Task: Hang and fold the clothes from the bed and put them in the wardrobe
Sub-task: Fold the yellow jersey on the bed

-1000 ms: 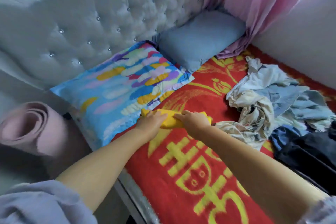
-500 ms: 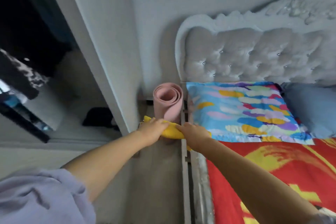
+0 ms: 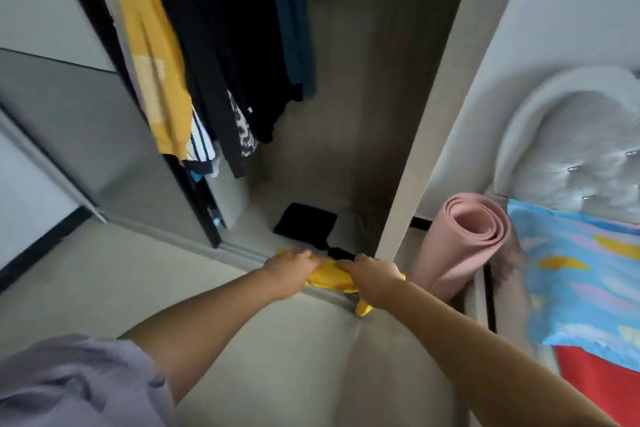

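A folded yellow garment (image 3: 329, 277) is held in front of me at the wardrobe's threshold. My left hand (image 3: 289, 270) grips its left end and my right hand (image 3: 372, 279) grips its right end, a yellow corner hanging below the right wrist. The open wardrobe (image 3: 398, 114) lies straight ahead. A yellow shirt (image 3: 152, 62), black clothes (image 3: 235, 45) and a teal garment (image 3: 294, 17) hang inside at the upper left. A folded black piece (image 3: 304, 224) lies on the wardrobe floor just beyond my hands.
The wardrobe's sliding door (image 3: 86, 149) stands at the left, its track (image 3: 242, 255) crossing under my hands. A rolled pink mat (image 3: 464, 243) leans beside the wardrobe's side panel. The bed's colourful pillow (image 3: 575, 281), red blanket (image 3: 602, 388) and tufted headboard (image 3: 568, 149) fill the right edge.
My view has swung left from the bed to the open wardrobe. Both hands have carried the yellow garment off the bed, past the pink mat, to the wardrobe opening.
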The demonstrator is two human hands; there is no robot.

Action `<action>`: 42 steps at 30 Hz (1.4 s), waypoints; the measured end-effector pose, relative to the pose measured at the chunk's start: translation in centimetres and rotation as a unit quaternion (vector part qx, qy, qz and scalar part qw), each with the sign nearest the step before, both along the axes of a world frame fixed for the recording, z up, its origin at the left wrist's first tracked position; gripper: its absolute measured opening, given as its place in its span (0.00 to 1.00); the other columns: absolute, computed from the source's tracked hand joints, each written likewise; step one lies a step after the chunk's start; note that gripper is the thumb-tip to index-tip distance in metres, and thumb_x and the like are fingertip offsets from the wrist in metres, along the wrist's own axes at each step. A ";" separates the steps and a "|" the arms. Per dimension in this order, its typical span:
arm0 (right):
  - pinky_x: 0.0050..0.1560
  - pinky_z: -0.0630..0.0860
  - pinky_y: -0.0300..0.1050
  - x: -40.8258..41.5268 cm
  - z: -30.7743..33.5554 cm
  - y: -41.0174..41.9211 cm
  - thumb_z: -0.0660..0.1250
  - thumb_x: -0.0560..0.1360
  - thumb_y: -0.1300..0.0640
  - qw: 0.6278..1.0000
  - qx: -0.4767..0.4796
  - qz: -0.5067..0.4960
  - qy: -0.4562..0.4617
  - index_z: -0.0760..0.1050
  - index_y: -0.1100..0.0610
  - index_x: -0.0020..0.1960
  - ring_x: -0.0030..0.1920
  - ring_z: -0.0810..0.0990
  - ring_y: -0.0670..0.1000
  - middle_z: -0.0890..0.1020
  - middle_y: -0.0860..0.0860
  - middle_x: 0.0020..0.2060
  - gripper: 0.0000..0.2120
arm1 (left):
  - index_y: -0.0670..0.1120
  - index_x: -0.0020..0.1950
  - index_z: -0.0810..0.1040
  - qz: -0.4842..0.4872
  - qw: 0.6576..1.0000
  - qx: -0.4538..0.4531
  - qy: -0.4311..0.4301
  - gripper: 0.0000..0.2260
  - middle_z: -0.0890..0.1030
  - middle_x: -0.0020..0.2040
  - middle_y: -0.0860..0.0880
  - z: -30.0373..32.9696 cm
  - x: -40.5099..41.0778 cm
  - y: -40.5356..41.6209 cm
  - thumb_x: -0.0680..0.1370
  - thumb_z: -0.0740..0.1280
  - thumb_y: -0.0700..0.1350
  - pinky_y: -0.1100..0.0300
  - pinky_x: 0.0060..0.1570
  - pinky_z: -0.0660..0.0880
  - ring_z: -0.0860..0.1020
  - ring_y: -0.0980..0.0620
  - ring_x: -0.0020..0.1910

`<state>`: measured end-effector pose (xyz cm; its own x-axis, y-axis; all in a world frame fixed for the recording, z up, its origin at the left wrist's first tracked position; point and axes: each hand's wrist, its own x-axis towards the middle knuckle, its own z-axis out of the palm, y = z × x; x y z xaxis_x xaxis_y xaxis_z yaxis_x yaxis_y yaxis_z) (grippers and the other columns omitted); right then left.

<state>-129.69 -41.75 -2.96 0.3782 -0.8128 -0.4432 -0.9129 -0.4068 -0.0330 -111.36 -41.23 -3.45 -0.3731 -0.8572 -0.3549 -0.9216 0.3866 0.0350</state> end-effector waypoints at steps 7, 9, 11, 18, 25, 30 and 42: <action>0.53 0.77 0.53 7.3 -1.6 -6.0 0.61 0.75 0.63 1.000 0.004 0.018 -0.010 0.61 0.46 0.72 0.59 0.77 0.59 0.75 0.53 0.62 0.28 | 0.47 0.72 0.65 0.016 0.999 0.029 0.006 0.24 0.70 0.65 0.42 -2.0 8.4 -5.1 0.76 0.57 0.34 0.49 0.57 0.73 0.73 0.40 0.62; 0.54 0.76 0.52 8.5 -2.6 -8.2 0.58 0.76 0.63 0.999 -0.002 0.027 -0.016 0.61 0.47 0.73 0.60 0.77 0.60 0.75 0.54 0.63 0.28 | 0.48 0.74 0.63 0.007 0.999 0.037 0.004 0.25 0.71 0.65 0.42 -2.9 10.5 -7.3 0.76 0.57 0.36 0.50 0.57 0.72 0.74 0.40 0.62; 0.52 0.75 0.51 9.7 -3.7 -10.9 0.56 0.75 0.64 0.999 -0.012 0.035 -0.023 0.61 0.47 0.72 0.58 0.78 0.61 0.76 0.55 0.61 0.27 | 0.49 0.75 0.62 0.003 0.999 0.052 -0.002 0.26 0.70 0.66 0.42 -4.0 12.3 -10.1 0.77 0.57 0.36 0.50 0.56 0.71 0.74 0.39 0.62; 0.48 0.75 0.51 12.3 -9.4 -22.9 0.57 0.75 0.62 0.999 0.006 0.007 -0.043 0.64 0.48 0.69 0.57 0.78 0.60 0.76 0.53 0.59 0.24 | 0.48 0.75 0.62 0.008 0.993 0.120 0.007 0.25 0.71 0.65 0.41 -9.1 15.3 -23.2 0.78 0.61 0.39 0.51 0.59 0.72 0.74 0.39 0.62; 0.55 0.75 0.50 14.7 -18.1 -34.3 0.57 0.78 0.60 0.998 0.048 0.041 -0.024 0.63 0.49 0.73 0.61 0.76 0.58 0.74 0.55 0.62 0.24 | 0.51 0.75 0.64 0.007 0.987 0.157 0.026 0.25 0.71 0.67 0.43 -17.9 18.2 -34.7 0.78 0.58 0.36 0.54 0.56 0.71 0.74 0.42 0.62; 0.55 0.75 0.52 16.4 -28.3 -41.2 0.56 0.78 0.59 0.999 0.051 0.012 -0.008 0.66 0.51 0.71 0.60 0.77 0.59 0.74 0.57 0.60 0.21 | 0.51 0.75 0.64 -0.002 0.986 0.163 0.033 0.23 0.71 0.68 0.42 -28.3 19.0 -42.2 0.79 0.56 0.39 0.54 0.60 0.70 0.73 0.42 0.65; 0.52 0.75 0.52 15.8 -52.3 -54.0 0.61 0.76 0.61 0.983 -0.145 -0.111 0.015 0.61 0.52 0.72 0.62 0.72 0.60 0.69 0.56 0.63 0.26 | 0.55 0.78 0.52 -0.059 0.997 -0.033 0.031 0.28 0.54 0.78 0.45 -54.2 17.2 -58.6 0.81 0.52 0.35 0.45 0.70 0.61 0.55 0.42 0.76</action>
<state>-113.89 -95.79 -55.22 0.1677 -0.9675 -0.1893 -0.9790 -0.1860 0.0831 -94.13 -99.86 -57.63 -0.4922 -0.8271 -0.2715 -0.8665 0.4954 0.0617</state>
